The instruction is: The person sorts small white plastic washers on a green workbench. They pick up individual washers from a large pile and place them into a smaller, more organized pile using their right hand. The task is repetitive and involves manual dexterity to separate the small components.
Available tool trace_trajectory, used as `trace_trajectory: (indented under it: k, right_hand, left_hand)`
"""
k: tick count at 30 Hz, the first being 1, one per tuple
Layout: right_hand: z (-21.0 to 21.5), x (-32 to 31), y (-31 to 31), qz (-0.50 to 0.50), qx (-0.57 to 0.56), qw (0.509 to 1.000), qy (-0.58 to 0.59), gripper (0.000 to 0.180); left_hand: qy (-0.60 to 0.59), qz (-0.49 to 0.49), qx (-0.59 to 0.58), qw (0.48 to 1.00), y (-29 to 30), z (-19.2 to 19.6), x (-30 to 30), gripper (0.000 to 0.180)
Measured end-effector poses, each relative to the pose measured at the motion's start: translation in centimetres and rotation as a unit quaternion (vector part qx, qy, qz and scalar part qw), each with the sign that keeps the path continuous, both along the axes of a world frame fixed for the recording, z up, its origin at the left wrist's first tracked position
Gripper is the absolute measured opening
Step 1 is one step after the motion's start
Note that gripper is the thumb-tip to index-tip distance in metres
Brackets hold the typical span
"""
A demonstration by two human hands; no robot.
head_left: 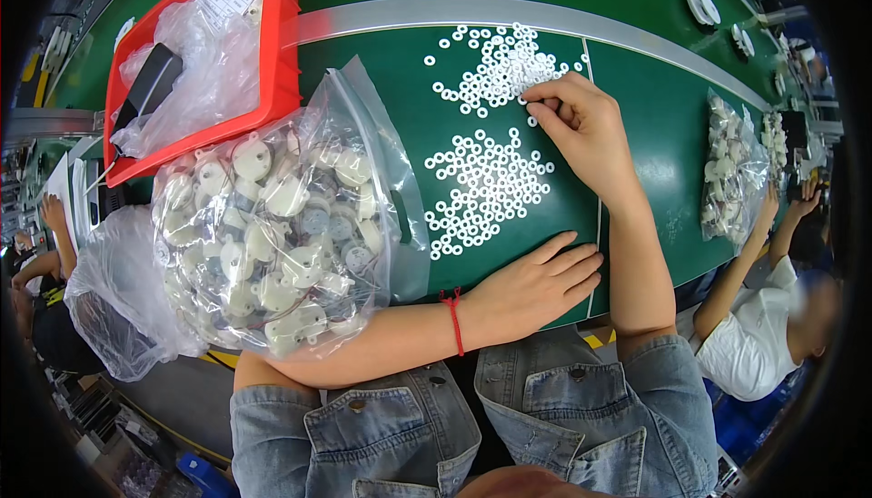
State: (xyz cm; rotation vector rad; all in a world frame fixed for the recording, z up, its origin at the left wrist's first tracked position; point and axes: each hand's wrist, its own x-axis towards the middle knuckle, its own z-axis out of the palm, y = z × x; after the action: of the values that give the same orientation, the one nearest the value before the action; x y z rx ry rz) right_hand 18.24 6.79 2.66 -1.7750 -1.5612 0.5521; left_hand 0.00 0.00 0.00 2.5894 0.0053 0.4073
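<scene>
Many small white plastic rings, like washers, lie on the green tabletop in two loose groups, a far pile and a nearer spread. At the near right edge of the far pile, my right hand pinches a white ring between thumb and forefinger, the other fingers curled in. My left hand rests flat by the table's near edge, fingers stretched out and nothing held. A red string bracelet circles its wrist. The left forearm lies against a large clear plastic bag of off-white round parts with wires.
Behind the bag stands a red bin with crumpled plastic and a dark object. A metal rail crosses the far side. Another bag of parts lies at right, near a co-worker in a white shirt.
</scene>
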Motion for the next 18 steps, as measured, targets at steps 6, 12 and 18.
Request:
trace_trajectory:
  k: [6,12,18]
  right_hand:
    - [-0.4,-1.1,0.2,-0.004,0.036,0.999,-0.035,0.013]
    - [-0.3,-2.1,0.1,-0.007,0.041,0.998,-0.051,0.011]
    - [0.4,-0.9,0.1,-0.021,-0.077,0.996,0.050,0.012]
  left_hand:
    - [-0.002,0.005,0.003,1.000,0.1,0.1,0.0,0.046]
    - [-0.012,0.009,0.000,1.000,0.1,0.0,0.0,0.045]
    - [-0.016,0.010,-0.002,1.000,-0.1,-0.1,0.1,0.044]
